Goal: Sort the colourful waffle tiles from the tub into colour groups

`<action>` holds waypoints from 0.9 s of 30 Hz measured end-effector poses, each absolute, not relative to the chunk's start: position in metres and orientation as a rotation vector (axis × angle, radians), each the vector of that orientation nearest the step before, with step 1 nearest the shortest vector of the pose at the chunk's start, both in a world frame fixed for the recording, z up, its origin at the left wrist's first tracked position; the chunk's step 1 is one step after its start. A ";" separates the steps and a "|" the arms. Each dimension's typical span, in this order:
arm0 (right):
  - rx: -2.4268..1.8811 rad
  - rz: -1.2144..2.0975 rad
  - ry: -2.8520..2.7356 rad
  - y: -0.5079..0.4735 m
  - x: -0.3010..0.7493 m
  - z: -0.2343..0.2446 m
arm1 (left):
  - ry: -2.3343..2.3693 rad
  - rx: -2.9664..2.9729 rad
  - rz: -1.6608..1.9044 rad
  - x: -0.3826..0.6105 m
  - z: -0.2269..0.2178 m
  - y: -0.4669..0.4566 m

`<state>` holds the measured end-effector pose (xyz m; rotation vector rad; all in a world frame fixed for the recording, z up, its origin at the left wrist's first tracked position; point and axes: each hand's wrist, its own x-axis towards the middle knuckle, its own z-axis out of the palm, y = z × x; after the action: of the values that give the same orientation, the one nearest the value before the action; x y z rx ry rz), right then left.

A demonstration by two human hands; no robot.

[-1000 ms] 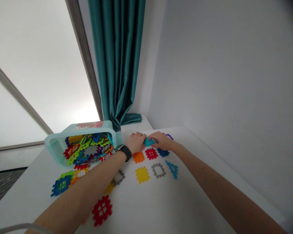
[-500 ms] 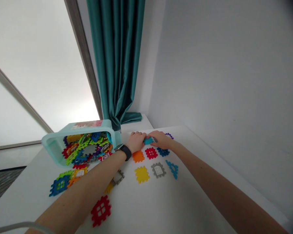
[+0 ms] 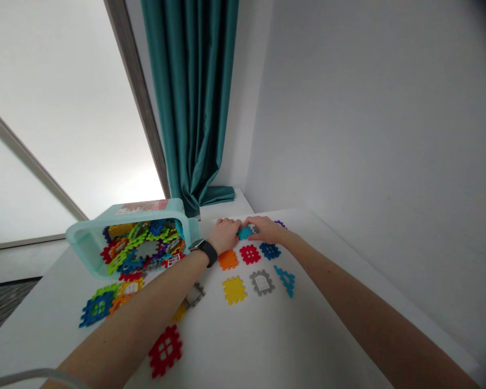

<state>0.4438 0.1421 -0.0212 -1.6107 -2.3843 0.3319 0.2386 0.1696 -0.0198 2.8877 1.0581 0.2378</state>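
Note:
My left hand (image 3: 224, 235), with a dark watch on its wrist, and my right hand (image 3: 264, 229) meet at the far side of the white table (image 3: 267, 346). Both pinch a teal toothed tile (image 3: 245, 233) with a grey piece against it. In front of them lie flat tiles in rows: orange (image 3: 229, 260), red (image 3: 250, 254), dark blue (image 3: 269, 250), yellow (image 3: 234, 289), grey (image 3: 262, 282) and a blue triangle (image 3: 287, 280). A purple tile (image 3: 281, 223) peeks out behind my right wrist.
A pale turquoise bin (image 3: 89, 243) lies on its side at the left, spilling many coloured tiles. Loose tiles lie near it: blue (image 3: 95, 309), green, orange and a red one (image 3: 166, 350) near my left forearm. A teal curtain (image 3: 190, 102) and white wall stand behind.
The hands have stayed together on the teal tile, closing slightly over it. The view has shifted a little, nothing else on the table has moved.

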 end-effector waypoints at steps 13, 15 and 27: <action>-1.639 0.358 -2.383 0.143 0.440 -0.018 | 1.067 2.875 0.262 0.238 -0.021 0.170; -1.635 0.358 -2.390 0.143 0.441 -0.017 | 1.071 2.869 0.264 0.238 -0.020 0.169; -1.574 0.382 -2.410 0.149 0.445 -0.021 | 1.095 2.860 0.265 0.240 -0.017 0.165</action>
<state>0.4451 0.1487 -0.0206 -1.5744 -2.4102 0.3824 0.2399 0.1651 -0.0171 2.8596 1.0947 0.2653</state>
